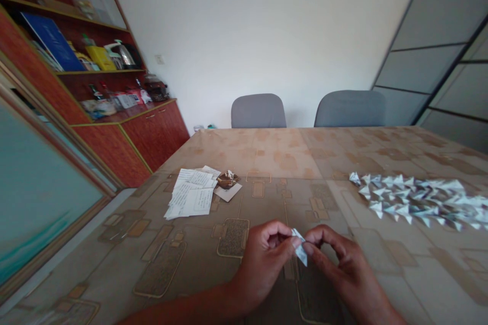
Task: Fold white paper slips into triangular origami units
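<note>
A small folded piece of white paper is held over the near part of the table, pinched from both sides. My left hand grips its upper left edge between thumb and forefinger. From the right, my right hand pinches the same paper with thumb and forefinger. Ahead to the left lies a fanned pile of printed paper slips. Far to the right stand rows of folded paper pieces, pointed in shape and closely set together.
A patterned cloth covers the table. Beside the slips sits a small brown and white item I cannot make out. Two grey chairs stand at the far edge. A wooden cabinet with loaded shelves is at the left.
</note>
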`<state>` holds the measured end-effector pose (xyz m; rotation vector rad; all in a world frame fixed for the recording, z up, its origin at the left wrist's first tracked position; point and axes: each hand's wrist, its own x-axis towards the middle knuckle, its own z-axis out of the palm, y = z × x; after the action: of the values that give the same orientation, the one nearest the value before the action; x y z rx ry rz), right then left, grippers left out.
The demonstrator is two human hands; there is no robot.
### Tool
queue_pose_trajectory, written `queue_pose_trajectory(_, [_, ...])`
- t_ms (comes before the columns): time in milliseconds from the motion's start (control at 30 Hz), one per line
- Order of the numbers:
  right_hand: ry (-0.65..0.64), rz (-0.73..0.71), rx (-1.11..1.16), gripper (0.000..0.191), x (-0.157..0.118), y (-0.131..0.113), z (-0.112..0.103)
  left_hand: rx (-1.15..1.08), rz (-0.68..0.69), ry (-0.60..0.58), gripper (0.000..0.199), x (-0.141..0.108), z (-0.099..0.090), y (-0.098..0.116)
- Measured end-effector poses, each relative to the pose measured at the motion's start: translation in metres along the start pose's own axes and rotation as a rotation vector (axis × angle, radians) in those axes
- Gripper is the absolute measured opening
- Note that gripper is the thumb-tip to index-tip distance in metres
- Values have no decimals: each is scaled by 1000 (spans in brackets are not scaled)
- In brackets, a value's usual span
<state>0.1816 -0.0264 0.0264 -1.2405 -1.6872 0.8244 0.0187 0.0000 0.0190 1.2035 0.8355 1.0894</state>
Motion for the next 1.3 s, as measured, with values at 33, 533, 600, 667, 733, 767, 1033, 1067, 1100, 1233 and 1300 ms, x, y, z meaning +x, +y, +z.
queue_pose_trajectory(33, [-17, 8, 11, 22, 0, -1, 0, -7, -16, -1, 23, 0, -1, 0])
queue_pose_trajectory(533, [-102, 46, 47, 25, 0, 0, 0, -34, -50, -23, 24, 2, -4, -1])
queue_pose_trajectory(600, [-109, 46, 36, 26, 0, 0, 1, -66, -67, -14, 25, 3, -5, 0])
queue_pose_trajectory(667, [-97, 55, 35, 26, 1, 1, 2, -77, -75, -3, 26, 4, -5, -1])
queue_pose_trajectory(733, [-66, 67, 51, 27, 2, 3, 2, -73, -73, 2, 26, 4, -4, -1])
queue_pose_trajectory(767, [-46, 74, 63, 27, 3, 4, 3, -77, -73, -5, 26, 4, -4, -1])
queue_pose_trajectory(1033, [-37, 7, 40, 20, 3, 10, -3, -110, -155, 6, 31, 6, -4, 1])
queue_pose_trajectory(1067, [-27, -16, 10, 16, 3, 10, -6, -110, -161, 17, 30, 7, -5, 1])
queue_pose_trajectory(1100, [-17, -43, -25, 12, 3, 10, -8, -110, -162, 21, 29, 7, -5, 1])
queue_pose_trajectory(1233, [-64, -191, -159, 11, 7, 8, -16, -109, -150, 6, 28, 8, -7, -1])
queue_pose_trajectory(1300, [-110, -247, -193, 14, 9, 8, -17, -95, -147, 5, 26, 8, -8, -3])
